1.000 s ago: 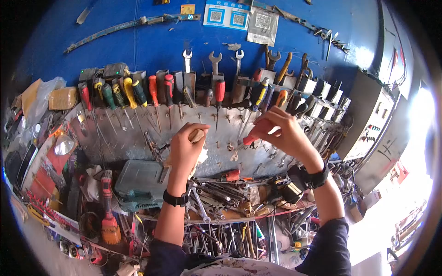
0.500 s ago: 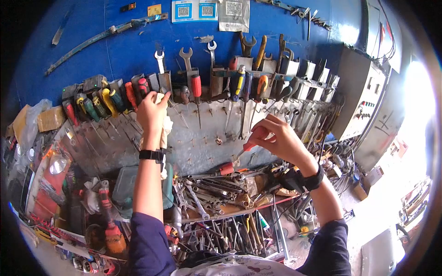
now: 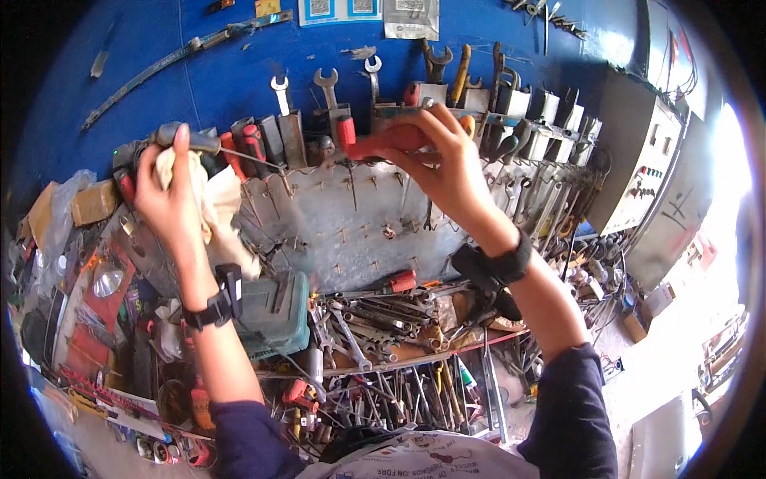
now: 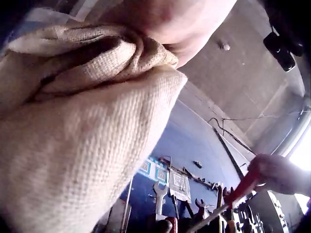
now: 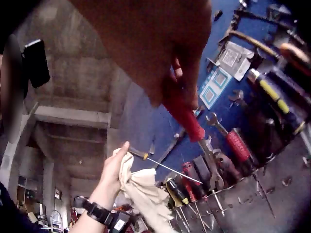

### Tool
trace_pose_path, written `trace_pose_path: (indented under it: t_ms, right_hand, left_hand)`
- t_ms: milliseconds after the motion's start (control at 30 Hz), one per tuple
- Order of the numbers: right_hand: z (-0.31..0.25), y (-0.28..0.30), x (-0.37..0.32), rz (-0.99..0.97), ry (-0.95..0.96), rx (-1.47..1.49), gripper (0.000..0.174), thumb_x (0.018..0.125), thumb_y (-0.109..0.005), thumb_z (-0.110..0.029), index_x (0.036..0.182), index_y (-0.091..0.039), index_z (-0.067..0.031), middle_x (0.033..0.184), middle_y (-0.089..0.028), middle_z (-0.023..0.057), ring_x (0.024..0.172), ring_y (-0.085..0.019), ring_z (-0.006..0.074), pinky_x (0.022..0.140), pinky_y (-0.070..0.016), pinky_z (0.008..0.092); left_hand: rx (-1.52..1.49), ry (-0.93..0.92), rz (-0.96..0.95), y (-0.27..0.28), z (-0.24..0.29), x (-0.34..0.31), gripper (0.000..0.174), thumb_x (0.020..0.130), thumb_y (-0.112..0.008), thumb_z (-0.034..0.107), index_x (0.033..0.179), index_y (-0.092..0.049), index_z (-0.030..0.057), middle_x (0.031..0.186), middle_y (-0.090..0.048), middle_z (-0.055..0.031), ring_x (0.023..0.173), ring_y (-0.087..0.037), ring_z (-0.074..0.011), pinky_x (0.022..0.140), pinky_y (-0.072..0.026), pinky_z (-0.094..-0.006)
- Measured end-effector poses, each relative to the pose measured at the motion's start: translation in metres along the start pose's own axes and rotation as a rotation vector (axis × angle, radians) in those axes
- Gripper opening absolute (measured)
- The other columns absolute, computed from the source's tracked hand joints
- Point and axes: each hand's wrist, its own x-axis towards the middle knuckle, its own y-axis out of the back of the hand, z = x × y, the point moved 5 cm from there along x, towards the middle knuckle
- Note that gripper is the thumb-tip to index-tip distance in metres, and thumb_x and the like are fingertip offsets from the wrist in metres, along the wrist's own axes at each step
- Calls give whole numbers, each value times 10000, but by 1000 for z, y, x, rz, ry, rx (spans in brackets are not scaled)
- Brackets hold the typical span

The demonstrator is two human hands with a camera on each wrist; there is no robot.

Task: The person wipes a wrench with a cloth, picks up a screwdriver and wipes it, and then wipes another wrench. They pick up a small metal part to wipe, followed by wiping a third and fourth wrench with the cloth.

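Observation:
My left hand (image 3: 171, 191) is at the upper left, in front of the rack's left end. It grips a screwdriver (image 3: 199, 142) with a grey handle and yellow band, its long thin shaft pointing right, along with a crumpled cream cloth (image 3: 211, 191) that hangs below the fingers. The cloth fills much of the left wrist view. Before the middle of the rack, my right hand (image 3: 447, 164) holds a red-handled tool (image 5: 187, 119). In the right wrist view its metal shaft (image 5: 210, 160) widens to a forked end. The handle is blurred in the head view.
A wall rack (image 3: 335, 120) carries several screwdrivers, wrenches and pliers above a grey metal panel (image 3: 343, 231) with hooks. Below lie a pile of wrenches (image 3: 383, 319) and a teal tool case (image 3: 291, 315). An electrical cabinet (image 3: 638, 160) stands at right.
My left hand reached up to the rack, took hold of the grey-handled screwdriver and moved left with it and the cloth. My right hand rose and shifted left with the red-handled tool.

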Motion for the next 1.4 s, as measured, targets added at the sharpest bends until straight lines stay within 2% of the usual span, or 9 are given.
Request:
trace_pose_path:
  t_ms: [67,100,300,833,1000,1100,1233,1267,1400]
  right_hand:
    - [8,-28,8,1,6,70,271,750,-706,-48,996,-592,-33,928,-516,82,836,-602,201,672,-560,286]
    - [7,-39,10,44,37,115,241,738,-719,-132,925,-588,-56,884,-510,113,761,-579,310,669,-493,346]
    - [-4,-65,14,-11,115,26,223,767,-682,-127,941,-563,-55,898,-496,133,739,-595,352,632,-504,405]
    - [-25,-83,44,-104,386,-131,235,775,-671,-185,924,-549,-52,891,-513,132,696,-599,342,617,-515,393]
    - [-10,-99,54,-162,294,-214,251,764,-677,-192,881,-545,-13,913,-541,176,743,-603,366,657,-513,421]
    - [-2,-96,57,-48,207,-260,196,767,-699,-186,830,-603,-28,797,-584,102,685,-610,271,609,-516,341]
    - [-20,-80,53,-95,131,-168,216,765,-702,-209,814,-615,-18,778,-590,110,661,-616,274,600,-500,337]
    - [-21,-79,53,-29,267,-245,212,771,-696,-208,821,-615,-19,767,-589,105,662,-618,270,593,-499,339]
    - [-20,-84,58,-84,277,-226,249,751,-712,-226,874,-626,-28,780,-619,122,677,-621,274,632,-513,344]
  left_hand:
    - [-18,10,-45,20,5,-8,330,810,-696,303,887,-624,-9,853,-626,-20,790,-518,-83,764,-423,-237]
    - [-43,29,-51,26,4,-12,296,826,-679,276,871,-625,-11,833,-625,-13,783,-516,-73,747,-419,-234]
    - [-12,93,-32,58,5,-44,203,840,-668,171,883,-620,-22,836,-620,-11,761,-529,-66,720,-428,-217]
    - [7,179,15,99,17,-72,194,845,-658,157,889,-619,-28,850,-619,-9,782,-527,-62,743,-427,-216]
    - [15,207,31,106,21,-80,211,840,-664,159,907,-622,-37,862,-625,-16,792,-531,-64,751,-427,-215]
    - [18,221,28,109,25,-83,216,840,-664,181,896,-627,-24,857,-606,-5,790,-515,-69,751,-406,-217]
    - [84,207,2,117,27,-85,210,839,-661,174,890,-633,-28,871,-612,-17,807,-522,-79,773,-405,-227]
    - [103,191,2,119,28,-85,208,839,-661,172,889,-634,-28,874,-614,-21,811,-524,-83,779,-405,-230]
    - [125,191,-6,121,28,-85,211,839,-658,170,896,-635,-32,881,-617,-34,826,-531,-99,802,-402,-244]
